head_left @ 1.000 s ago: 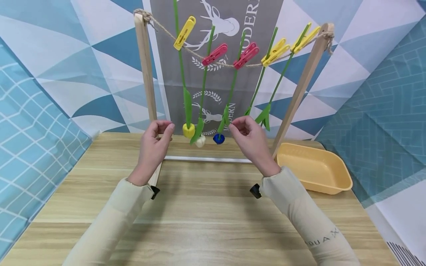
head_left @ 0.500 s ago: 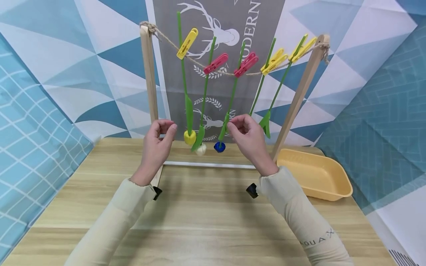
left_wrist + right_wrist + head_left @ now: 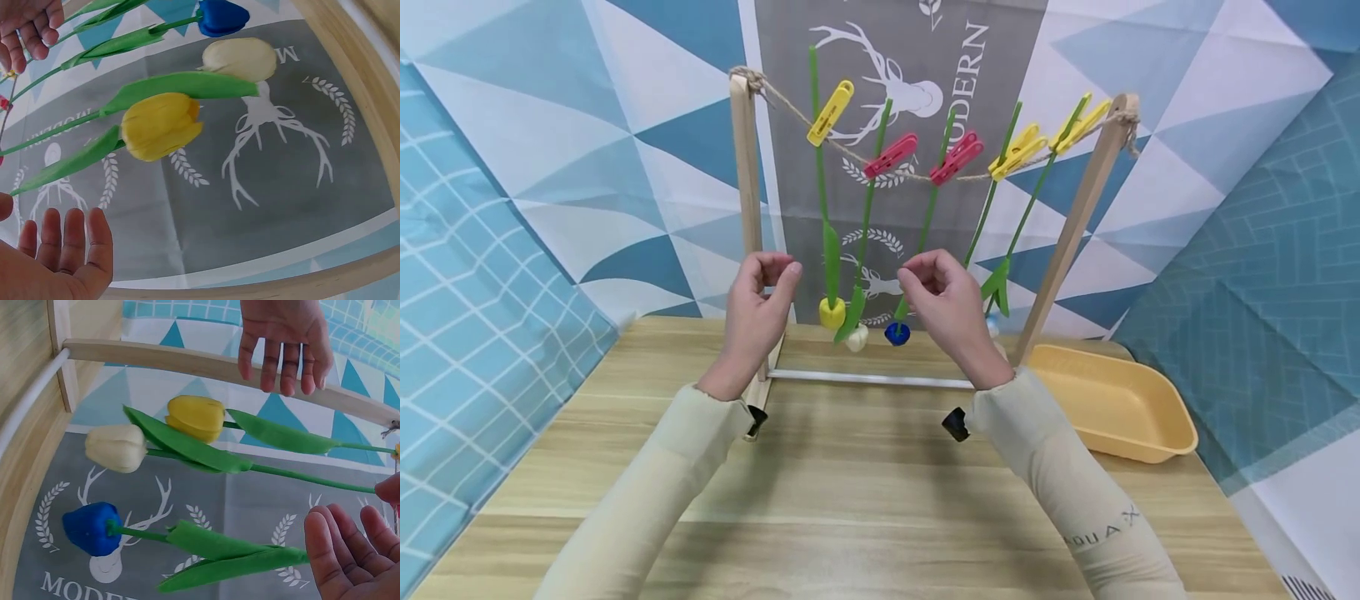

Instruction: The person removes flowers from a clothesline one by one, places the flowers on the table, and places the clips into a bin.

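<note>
Head view: yellow tulip [image 3: 832, 314], white tulip [image 3: 857, 337] hang between hands [image 3: 757, 307] [image 3: 950, 307].

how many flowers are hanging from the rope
5, left to right in the head view: a yellow flower, a white flower, a blue flower, a fourth flower and a fifth flower, their lower ends at least partly hidden by the right hand.
</note>
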Demonstrator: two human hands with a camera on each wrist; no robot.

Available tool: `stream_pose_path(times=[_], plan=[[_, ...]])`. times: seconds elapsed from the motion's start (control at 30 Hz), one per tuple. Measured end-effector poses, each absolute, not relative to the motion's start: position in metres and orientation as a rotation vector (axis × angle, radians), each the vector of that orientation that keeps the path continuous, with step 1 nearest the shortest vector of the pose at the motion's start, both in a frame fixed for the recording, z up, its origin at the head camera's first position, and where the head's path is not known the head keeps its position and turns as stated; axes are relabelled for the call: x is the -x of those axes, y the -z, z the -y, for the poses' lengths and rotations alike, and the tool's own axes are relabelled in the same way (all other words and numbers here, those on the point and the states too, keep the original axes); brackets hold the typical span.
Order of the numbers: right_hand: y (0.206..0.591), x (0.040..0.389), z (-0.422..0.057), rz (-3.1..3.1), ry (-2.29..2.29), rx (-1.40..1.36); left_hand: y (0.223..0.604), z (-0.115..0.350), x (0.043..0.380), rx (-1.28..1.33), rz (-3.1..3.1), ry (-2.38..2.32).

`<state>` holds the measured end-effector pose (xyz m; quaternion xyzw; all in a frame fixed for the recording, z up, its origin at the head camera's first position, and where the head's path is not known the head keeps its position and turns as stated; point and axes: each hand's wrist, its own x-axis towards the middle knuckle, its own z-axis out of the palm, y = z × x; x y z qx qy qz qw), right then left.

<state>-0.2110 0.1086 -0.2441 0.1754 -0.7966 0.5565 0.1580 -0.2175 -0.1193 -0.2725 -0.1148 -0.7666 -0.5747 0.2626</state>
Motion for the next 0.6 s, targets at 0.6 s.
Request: stream_pose_path(times=[0.6], plan=[[0.193, 0.209, -0.085, 2.183, -1.584, -0.621, 0.23, 0.101, 0.231, 0.358, 2.016, 1.557]])
